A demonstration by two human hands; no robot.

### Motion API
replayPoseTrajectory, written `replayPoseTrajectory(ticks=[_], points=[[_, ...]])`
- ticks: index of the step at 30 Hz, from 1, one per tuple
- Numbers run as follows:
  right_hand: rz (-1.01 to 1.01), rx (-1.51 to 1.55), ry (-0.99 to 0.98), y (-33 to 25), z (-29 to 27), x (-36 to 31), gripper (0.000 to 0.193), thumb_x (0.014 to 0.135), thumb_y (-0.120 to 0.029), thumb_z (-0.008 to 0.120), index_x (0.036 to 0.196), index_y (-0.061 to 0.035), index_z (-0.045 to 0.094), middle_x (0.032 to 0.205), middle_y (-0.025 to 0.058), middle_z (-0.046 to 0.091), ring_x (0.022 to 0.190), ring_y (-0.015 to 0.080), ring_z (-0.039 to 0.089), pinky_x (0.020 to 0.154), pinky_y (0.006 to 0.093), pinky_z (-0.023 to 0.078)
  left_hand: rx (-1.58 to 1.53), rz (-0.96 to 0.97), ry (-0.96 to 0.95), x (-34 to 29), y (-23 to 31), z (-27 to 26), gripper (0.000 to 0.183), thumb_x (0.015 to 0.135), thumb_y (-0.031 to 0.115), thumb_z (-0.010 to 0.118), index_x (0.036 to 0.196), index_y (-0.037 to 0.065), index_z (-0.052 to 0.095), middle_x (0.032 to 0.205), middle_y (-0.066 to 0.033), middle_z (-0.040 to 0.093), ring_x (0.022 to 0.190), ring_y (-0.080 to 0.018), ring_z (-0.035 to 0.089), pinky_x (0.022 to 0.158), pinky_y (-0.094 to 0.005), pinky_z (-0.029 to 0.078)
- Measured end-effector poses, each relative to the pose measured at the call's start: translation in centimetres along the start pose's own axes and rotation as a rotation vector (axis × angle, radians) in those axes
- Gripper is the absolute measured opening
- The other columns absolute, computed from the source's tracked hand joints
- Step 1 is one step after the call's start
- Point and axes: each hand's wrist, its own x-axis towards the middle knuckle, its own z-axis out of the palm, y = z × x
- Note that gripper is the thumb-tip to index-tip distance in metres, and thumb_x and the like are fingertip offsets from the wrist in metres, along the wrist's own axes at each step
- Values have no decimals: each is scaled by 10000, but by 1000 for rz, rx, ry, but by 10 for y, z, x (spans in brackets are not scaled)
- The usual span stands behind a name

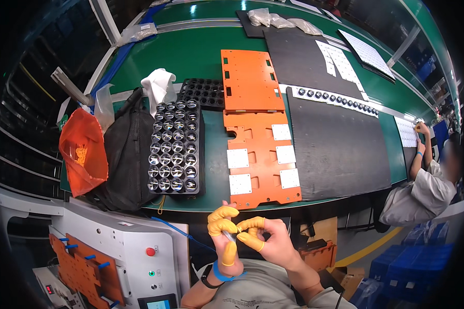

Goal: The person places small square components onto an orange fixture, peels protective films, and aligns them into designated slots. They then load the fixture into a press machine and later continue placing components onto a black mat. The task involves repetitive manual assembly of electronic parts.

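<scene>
My left hand [225, 242], with yellow finger cots and a blue band at the wrist, is closed around a small shiny piece [230, 236], mostly hidden by the fingers. My right hand [274, 242], also in yellow finger cots, pinches at that piece from the right; I cannot make out what its fingertips hold. Both hands are in front of the table's near edge. Just beyond them lies an orange fixture plate [259, 175] bearing several white square plates [239, 183], with a hinged orange cover [251, 82] behind it.
A black tray of round lenses [177, 144] stands left of the fixture, beside a black bag [126, 149] and an orange bag [85, 149]. Black mats [340, 154] lie right, with a white strip [335, 101] of lenses. A machine [113, 252] stands lower left; a co-worker [423, 190] works far right.
</scene>
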Motion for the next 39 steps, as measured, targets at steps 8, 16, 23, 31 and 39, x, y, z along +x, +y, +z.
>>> replayPoseTrajectory(ticks=[8,16,23,31,39], points=[[64,32,-72,-9,-5,-1,230,864,-77,771,1055,34,711,629,-48,498,563,8,355,512,208,309,168,131,-125,0,2,-5,368,861,357,654,929,85,416,1098,-115,487,1054,-224,506,1214,-615,219],[-55,-8,23,-7,-3,1,270,852,-82,791,1083,33,710,661,-28,526,563,22,365,524,204,319,-168,-99,-32,1,5,4,396,738,296,665,972,121,398,1148,-99,434,1103,-229,494,1239,-591,160],[-507,-463,109,1,-9,7,416,717,-101,849,1110,-27,732,772,54,557,677,220,523,583,328,436,-686,-338,14,17,15,5,630,666,251,649,1248,65,496,1501,-233,343,1459,-388,282,1281,-495,64],[-766,-686,275,10,-15,13,431,675,-138,835,1086,-54,736,857,52,566,733,240,545,704,377,473,-988,-614,-97,19,15,0,553,830,258,539,1340,48,509,1583,-278,267,1502,-431,210,1259,-527,116],[-800,-800,404,12,-26,21,423,669,-232,855,1046,-82,739,900,45,587,849,270,556,888,444,452,-746,-893,-307,16,18,4,658,1001,390,387,1525,-3,328,1525,-155,404,1396,-276,406,1188,-452,283]])
